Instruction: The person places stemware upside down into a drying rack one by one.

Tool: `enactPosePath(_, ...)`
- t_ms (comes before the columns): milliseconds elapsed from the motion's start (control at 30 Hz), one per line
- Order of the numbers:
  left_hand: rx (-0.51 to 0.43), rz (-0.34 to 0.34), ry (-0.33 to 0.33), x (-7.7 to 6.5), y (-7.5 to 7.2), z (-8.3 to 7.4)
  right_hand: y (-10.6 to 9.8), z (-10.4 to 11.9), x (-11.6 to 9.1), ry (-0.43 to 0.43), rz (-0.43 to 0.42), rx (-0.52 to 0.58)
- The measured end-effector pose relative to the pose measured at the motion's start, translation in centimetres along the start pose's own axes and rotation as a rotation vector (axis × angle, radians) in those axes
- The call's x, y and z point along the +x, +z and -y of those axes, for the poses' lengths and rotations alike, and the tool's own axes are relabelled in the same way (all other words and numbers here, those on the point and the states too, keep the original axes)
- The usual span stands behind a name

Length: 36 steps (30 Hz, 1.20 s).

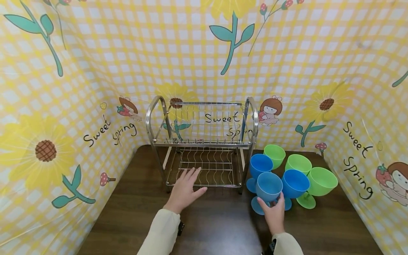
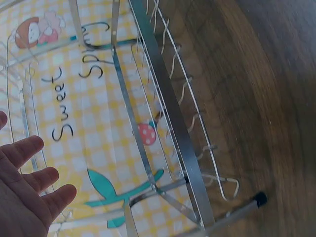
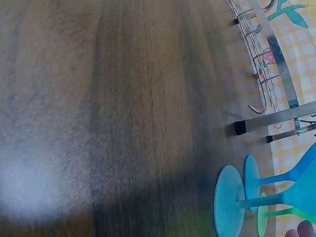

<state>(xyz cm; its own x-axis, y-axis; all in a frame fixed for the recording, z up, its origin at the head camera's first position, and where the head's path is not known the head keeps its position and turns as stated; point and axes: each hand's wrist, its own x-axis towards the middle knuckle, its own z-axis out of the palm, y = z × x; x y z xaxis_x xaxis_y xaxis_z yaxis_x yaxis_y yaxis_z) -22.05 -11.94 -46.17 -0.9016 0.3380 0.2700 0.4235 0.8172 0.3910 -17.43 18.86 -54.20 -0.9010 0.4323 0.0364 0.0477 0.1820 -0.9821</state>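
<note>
At the lower right of the head view, a person's right hand (image 1: pixel 275 215) grips a light blue goblet (image 1: pixel 269 186) by the lower part of its bowl, thumb on one side and fingers on the other. Whether the goblet's foot is lifted or rests on the brown wooden table (image 1: pixel 220 223) is hard to tell.

Just behind it stand two deeper blue goblets, one to the left (image 1: pixel 261 165) and one to the right (image 1: pixel 296 183). Three green goblets, at the back (image 1: pixel 275 156), in the middle (image 1: pixel 298 164) and at the far right (image 1: pixel 322 181), complete the cluster; all six are mouth up.

In the centre is a two-tier metal dish rack (image 1: pixel 204 144). The left hand (image 1: pixel 185 188), fingers spread and holding nothing, is at its lower front edge; contact cannot be made out.

No goblet is on either tier. Judging by this, the work looks barely begun: one goblet is in hand, and the other five stand beside the rack, not yet taken up.

Filling the upper frame, a yellow-checked cloth (image 1: pixel 191 46) printed with sunflowers hangs behind everything.
</note>
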Motion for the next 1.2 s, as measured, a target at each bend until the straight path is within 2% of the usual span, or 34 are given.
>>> enactPosePath(333,-0.044,0.059,0.057,0.7,0.8,-2.4,0.5,0.1,0.2,0.036,-0.020,0.022)
enactPosePath(800,-0.078,0.109,0.110,1.1,1.1,-3.8,1.0,0.3,0.0,0.009,-0.041,0.052)
enactPosePath(967,-0.096,0.130,0.115,1.3,1.1,-4.3,0.9,0.4,-0.1,-0.030,-0.044,0.049)
enactPosePath(1200,-0.135,0.137,0.128,1.5,1.2,-4.8,0.7,0.8,-0.7,-0.063,0.034,0.011)
